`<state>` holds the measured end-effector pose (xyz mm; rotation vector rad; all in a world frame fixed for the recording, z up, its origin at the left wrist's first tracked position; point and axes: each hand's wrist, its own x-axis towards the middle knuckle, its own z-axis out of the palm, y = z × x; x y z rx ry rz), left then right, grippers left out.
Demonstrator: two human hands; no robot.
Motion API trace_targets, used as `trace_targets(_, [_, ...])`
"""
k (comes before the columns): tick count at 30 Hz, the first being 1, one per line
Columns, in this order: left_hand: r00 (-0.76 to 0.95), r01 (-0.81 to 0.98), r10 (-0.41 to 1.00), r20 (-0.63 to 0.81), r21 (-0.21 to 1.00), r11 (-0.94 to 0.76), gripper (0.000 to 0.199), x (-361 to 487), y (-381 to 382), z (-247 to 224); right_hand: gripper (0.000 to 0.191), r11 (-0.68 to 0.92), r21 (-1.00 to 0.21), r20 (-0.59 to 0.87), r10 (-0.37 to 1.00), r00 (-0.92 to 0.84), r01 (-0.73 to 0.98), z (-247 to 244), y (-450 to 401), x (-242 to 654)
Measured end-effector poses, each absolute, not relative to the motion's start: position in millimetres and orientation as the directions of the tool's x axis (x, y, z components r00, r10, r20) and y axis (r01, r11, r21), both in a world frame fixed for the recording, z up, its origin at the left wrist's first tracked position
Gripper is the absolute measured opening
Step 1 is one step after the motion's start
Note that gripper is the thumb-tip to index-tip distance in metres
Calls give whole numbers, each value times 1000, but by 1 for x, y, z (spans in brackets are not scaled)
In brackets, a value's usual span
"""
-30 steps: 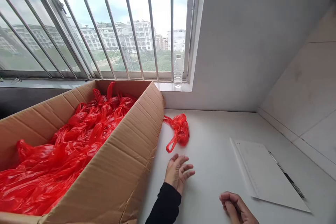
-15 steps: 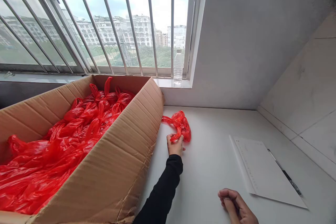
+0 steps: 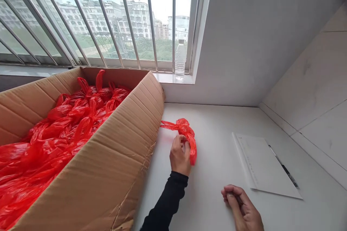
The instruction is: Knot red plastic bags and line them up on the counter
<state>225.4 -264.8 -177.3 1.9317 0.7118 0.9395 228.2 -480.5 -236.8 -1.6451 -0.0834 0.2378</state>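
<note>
My left hand (image 3: 180,155), in a black sleeve, reaches over the white tabletop beside the cardboard box. Its fingers are pinched on a crumpled red plastic bag (image 3: 185,128). One thin, twisted end of the bag points left toward the box, and a longer fold hangs down on the right of my fingers. Lower right, my right hand (image 3: 241,205) is held above the table, its thumb pressed to curled fingers. Something dark shows in that grip, too small to make out. Several knotted red plastic bags (image 3: 73,115) fill the box.
The tall cardboard box (image 3: 121,144) takes up the left side. A sheet of paper (image 3: 267,168) lies on the white table (image 3: 211,158) at the right, with a black pen (image 3: 284,168) along its edge. A clear bottle (image 3: 180,61) stands on the sill by the barred window.
My left hand has turned and drawn slightly nearer, and the bag is now stretched out, with a fold hanging lower on its right. My right hand stays curled. The camera view has shifted slightly.
</note>
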Motion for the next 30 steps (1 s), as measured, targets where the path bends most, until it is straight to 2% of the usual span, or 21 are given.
trace_targets(2, [614, 90, 676, 407, 815, -573, 8, 205, -280, -176, 47, -61, -995, -89, 198, 976, -78, -231, -481, 228])
trace_targets(6, [732, -49, 429, 529, 670, -741, 20, 168, -295, -171, 37, -74, -997, -21, 219, 975, -5, -215, -485, 229])
trace_targets(10, [760, -213, 206, 617, 534, -818, 23, 141, -295, -167, 24, -160, -943, 236, 299, 925, 292, -192, -488, 227])
trace_targets(13, [766, -261, 131, 629, 491, -831, 22, 128, -294, -165, 28, -230, -831, 377, 438, 816, 507, -181, -484, 223])
trace_targets(16, [781, -266, 105, 616, 480, -836, 25, 120, -296, -166, 31, -279, -750, 395, 537, 745, 599, -179, -479, 220])
trace_targets(21, [796, -238, 117, 594, 484, -842, 44, 116, -300, -171, 26, -281, -747, 386, 554, 737, 603, -180, -478, 219])
trace_targets(25, [775, -218, 154, 613, 488, -845, 39, 115, -302, -174, 22, -275, -761, 373, 557, 743, 588, -178, -482, 221])
trace_targets(30, [715, -131, 279, 641, 515, -847, 39, 103, -303, -182, 17, -309, -791, 343, 491, 801, 528, -176, -487, 219])
